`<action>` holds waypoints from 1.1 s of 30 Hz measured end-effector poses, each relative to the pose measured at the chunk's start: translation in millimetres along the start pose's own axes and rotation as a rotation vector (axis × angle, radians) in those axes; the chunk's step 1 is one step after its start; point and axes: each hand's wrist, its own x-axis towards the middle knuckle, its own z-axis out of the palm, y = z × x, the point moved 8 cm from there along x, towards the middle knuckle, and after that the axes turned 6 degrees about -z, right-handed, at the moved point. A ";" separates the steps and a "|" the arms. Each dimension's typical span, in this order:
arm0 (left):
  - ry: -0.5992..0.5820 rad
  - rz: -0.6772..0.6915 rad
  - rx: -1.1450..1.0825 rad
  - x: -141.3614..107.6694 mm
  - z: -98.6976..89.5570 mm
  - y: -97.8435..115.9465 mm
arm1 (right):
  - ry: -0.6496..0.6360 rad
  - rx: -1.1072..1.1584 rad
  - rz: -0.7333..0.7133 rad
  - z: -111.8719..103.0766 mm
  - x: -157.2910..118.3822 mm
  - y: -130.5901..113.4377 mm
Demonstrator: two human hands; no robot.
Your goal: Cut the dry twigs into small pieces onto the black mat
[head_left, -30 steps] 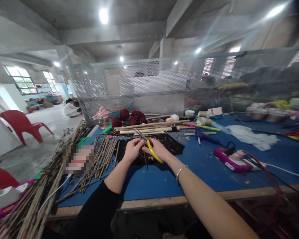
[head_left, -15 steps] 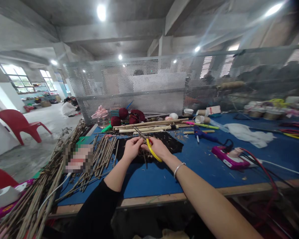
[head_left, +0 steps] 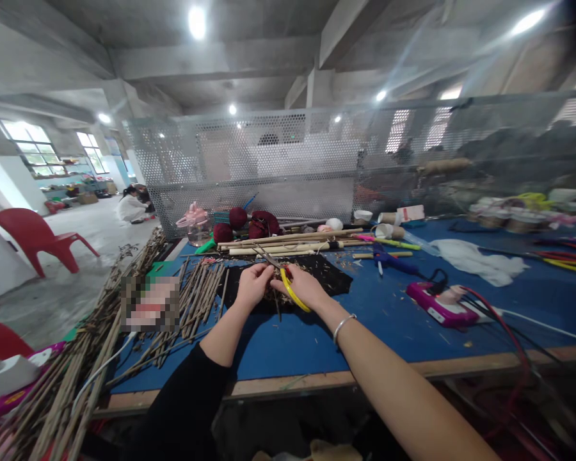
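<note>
My right hand (head_left: 306, 288) is closed around a pair of scissors with yellow handles (head_left: 294, 294). Their metal blades (head_left: 269, 258) point up and left, past the fingertips of my left hand (head_left: 253, 286). That hand is closed in a pinch, close beside the right one. A thin brown twig (head_left: 278, 307) sticks out below the two hands, seemingly held by the left fingertips; its upper part is hidden. Under both hands lies a black cloth (head_left: 333, 276) strewn with dry plant scraps. Cut twigs (head_left: 199, 298) lie in a pile just left of it.
Long dry stalks (head_left: 84, 358) hang over the blue table's (head_left: 384, 346) left edge. Peeled sticks (head_left: 288, 246) and dark red yarn balls (head_left: 264, 225) lie behind the cloth. To the right are a blue glue gun (head_left: 393, 260), a purple power strip (head_left: 441, 305) with cables, and white plastic (head_left: 477, 259).
Both hands stay over the black cloth, nearly in place. The scissors blades have turned slightly, and the twig's lower end has shifted a little to the left.
</note>
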 end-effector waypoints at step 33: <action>0.074 0.026 -0.018 5.5 -4.6 0.3 | -0.031 -0.096 0.010 0.5 -2.0 -1.1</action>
